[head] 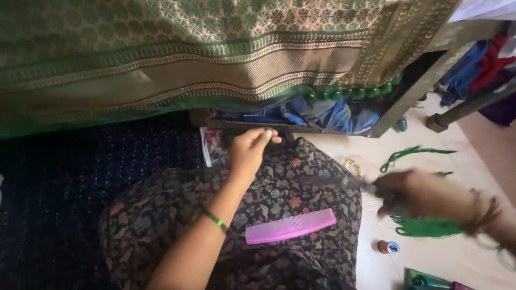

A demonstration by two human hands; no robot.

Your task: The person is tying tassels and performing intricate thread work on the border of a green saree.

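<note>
Left hand at centre, fingers pinched shut on thin dark thread, hard to make out. Right hand at 3 o'clock, blurred, closed around dark tool. Pink comb on lap, 6 o'clock of left hand. Green threads on floor. Sari at 12 o'clock.

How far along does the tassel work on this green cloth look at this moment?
Done, it seems: a row of green tassel knots already hangs along part of the green and gold cloth. In hand: the left hand pinches something small near the hem; the right hand, blurred, grips a thin tool. Left: loose green threads on the floor and the pink comb lie unused.
</note>
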